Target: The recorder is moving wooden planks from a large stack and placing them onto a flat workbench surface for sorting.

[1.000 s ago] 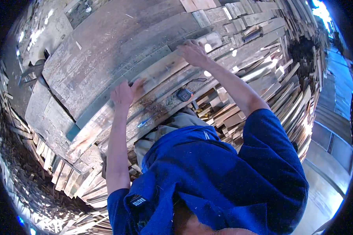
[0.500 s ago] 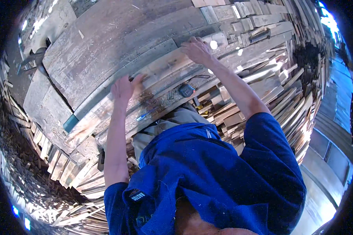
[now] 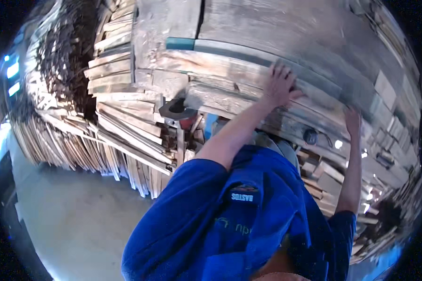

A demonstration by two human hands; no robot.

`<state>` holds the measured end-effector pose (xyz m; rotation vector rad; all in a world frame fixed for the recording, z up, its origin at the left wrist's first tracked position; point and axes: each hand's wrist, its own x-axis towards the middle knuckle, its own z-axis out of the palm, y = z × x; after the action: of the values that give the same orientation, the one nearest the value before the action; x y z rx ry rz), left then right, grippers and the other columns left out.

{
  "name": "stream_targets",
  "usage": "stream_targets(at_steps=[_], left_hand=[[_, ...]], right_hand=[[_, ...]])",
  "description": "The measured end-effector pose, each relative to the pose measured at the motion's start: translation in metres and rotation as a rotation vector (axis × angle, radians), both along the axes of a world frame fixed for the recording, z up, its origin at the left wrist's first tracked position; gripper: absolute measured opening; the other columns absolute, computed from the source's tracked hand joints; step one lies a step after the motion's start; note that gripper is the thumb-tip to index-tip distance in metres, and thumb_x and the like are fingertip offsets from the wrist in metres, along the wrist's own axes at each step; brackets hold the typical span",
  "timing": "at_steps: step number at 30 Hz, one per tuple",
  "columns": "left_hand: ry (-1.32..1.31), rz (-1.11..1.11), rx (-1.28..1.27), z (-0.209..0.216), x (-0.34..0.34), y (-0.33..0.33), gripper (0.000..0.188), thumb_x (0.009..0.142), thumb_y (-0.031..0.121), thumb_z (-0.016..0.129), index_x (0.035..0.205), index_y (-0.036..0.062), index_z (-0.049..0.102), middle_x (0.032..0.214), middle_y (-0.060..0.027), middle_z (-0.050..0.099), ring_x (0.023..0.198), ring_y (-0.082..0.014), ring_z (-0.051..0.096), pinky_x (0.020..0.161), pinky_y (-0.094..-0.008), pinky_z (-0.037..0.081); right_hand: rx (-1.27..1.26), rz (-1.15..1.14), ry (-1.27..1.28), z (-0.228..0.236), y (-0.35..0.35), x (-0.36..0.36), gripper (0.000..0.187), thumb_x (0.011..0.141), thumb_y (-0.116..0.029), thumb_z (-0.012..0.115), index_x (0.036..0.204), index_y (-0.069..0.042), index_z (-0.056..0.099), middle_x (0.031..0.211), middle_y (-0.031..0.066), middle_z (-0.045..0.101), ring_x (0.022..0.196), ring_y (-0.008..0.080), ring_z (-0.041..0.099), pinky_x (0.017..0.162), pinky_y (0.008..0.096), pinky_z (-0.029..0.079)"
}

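left hand [image 3: 280,84] raised high, arm nearly straight from the blue sleeve [image 3: 197,187], forearm running up and to the right. palm flat against the edge of a long weathered board [image 3: 229,65], fingers spread and open, thumb out to the side; pressing, not wrapped around anything.

right hand [image 3: 352,121] also up, arm stretched from the lower right, elbow slightly bent. fingers extended and laid against the lower run of the same stack of grey boards [image 3: 314,42]; whether they curl over an edge cannot be told, view is blurred there.

the board sits in the upper middle, lying across the top of the woodpile, one end painted teal [image 3: 180,43]. below the left forearm a dark round fitting [image 3: 177,108] on a post. loose planks [image 3: 122,140] lean in a fan at left, above a bare concrete floor [image 3: 70,220].
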<state>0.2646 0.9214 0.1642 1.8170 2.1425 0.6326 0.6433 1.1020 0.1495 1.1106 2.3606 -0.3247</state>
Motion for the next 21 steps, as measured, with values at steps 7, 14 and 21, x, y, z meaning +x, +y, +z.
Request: stream_targets(at_steps=[7, 14, 21], left_hand=[[-0.037, -0.070, 0.077, -0.007, 0.021, 0.023, 0.081, 0.084, 0.071, 0.056, 0.128, 0.0035, 0.059, 0.135, -0.0182, 0.050, 0.139, -0.0393, 0.033, 0.119, -0.0575, 0.015], [0.016, 0.025, 0.176, -0.037, 0.007, 0.009, 0.066, 0.077, 0.061, 0.073, 0.110, 0.0052, 0.066, 0.135, -0.0180, 0.054, 0.135, -0.0380, 0.041, 0.112, -0.0548, 0.025], [0.006, -0.107, -0.340, 0.029, -0.024, 0.025, 0.061, 0.089, 0.061, 0.061, 0.122, 0.0099, 0.062, 0.140, -0.0201, 0.052, 0.135, -0.0400, 0.042, 0.113, -0.0582, 0.026]], right_hand=[[0.192, -0.081, 0.004, -0.006, -0.004, 0.028, 0.056, 0.094, -0.050, 0.061, 0.130, -0.007, 0.064, 0.137, 0.0204, 0.059, 0.131, 0.0373, 0.050, 0.113, 0.0456, 0.036], [-0.330, -0.426, 0.133, 0.039, -0.003, -0.145, 0.067, 0.086, -0.064, 0.060, 0.115, -0.005, 0.069, 0.114, 0.0176, 0.068, 0.112, 0.0320, 0.064, 0.093, 0.0477, 0.050], [-0.151, -0.341, 0.145, 0.046, -0.024, -0.118, 0.089, 0.080, -0.087, 0.045, 0.114, -0.008, 0.067, 0.113, 0.0145, 0.067, 0.112, 0.0306, 0.060, 0.087, 0.0484, 0.048]])
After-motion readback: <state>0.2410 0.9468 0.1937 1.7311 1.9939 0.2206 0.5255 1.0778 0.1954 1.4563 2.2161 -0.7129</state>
